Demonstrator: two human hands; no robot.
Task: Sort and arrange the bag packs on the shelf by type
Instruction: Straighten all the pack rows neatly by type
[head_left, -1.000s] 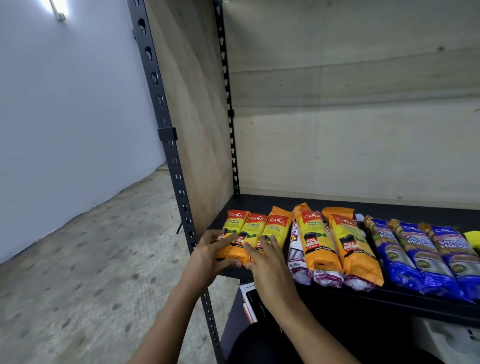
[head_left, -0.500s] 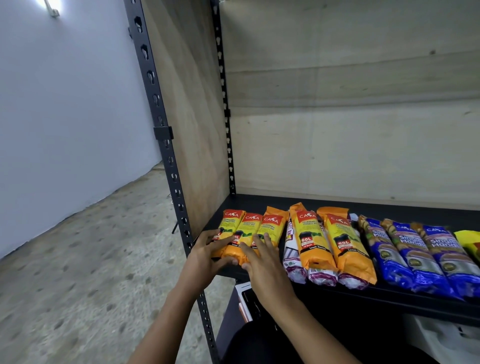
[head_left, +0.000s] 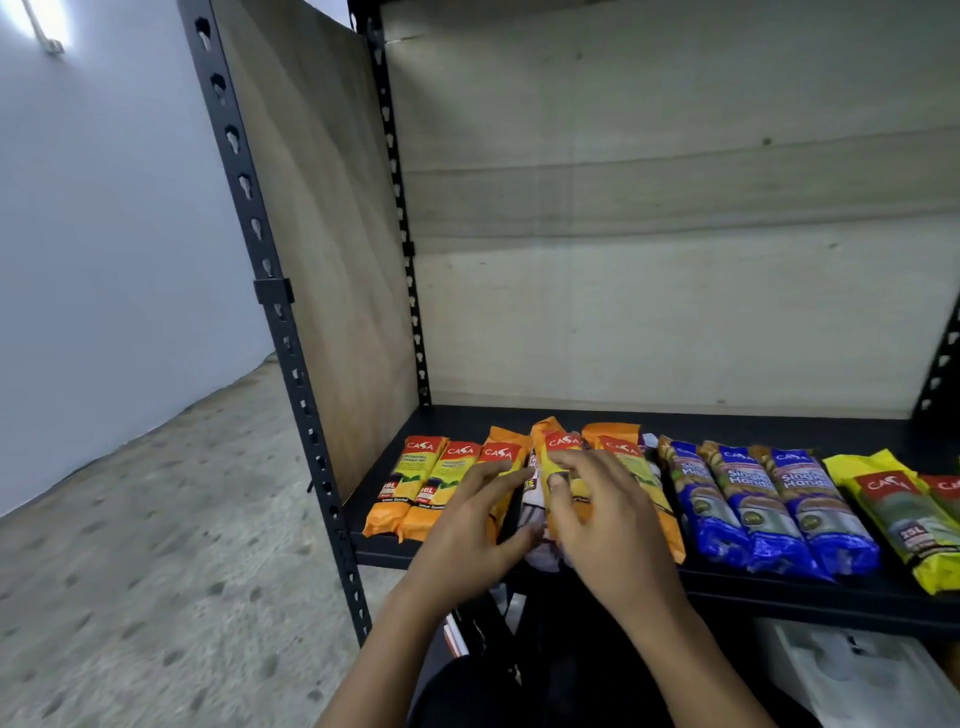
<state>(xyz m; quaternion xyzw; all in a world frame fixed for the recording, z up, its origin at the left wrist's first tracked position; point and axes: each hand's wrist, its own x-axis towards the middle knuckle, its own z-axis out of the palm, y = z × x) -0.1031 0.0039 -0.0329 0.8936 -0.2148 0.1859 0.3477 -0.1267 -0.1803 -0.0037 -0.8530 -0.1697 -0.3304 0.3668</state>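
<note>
Wall lamp (head_left: 44, 28) at 10 o'clock, in the top corner. Grey concrete floor (head_left: 145, 545) at 8 o'clock. Black slotted post (head_left: 270, 296) runs top to bottom, with the plywood side panel (head_left: 322, 234) just behind it.

Black shelf (head_left: 519, 418) spans 3 to 5 o'clock of the view. Packs lie in a row along its front edge, long axis front to back.

- **Far left of row:** two orange packs (head_left: 415, 488), side by side and touching. Third orange pack (head_left: 498, 454) is at their 3 o'clock.
- **Left hand (head_left: 467, 530):** lies over the third orange pack, fingers fairly straight and spread, grip not closed on anything. Its thumb is near a white pack (head_left: 535, 519) at its 3 o'clock.
- **White pack:** sits low, mostly hidden between the hands.
- **Right hand (head_left: 608, 519):** at centre, grip closed on the fourth orange pack (head_left: 561, 447), thumb on top and fingers curled round its right side. Some blur here.
- **Fifth orange pack (head_left: 641, 467):** partly covered by the right hand.
- **At its 3 o'clock:** three blue packs (head_left: 748, 506), parallel and touching.
- **Far right:** yellow-green pack (head_left: 898, 519), then a red-labelled pack (head_left: 948, 486) cut by the frame edge.

Under the shelf at 5 o'clock is a white box (head_left: 857, 670), details unclear.
</note>
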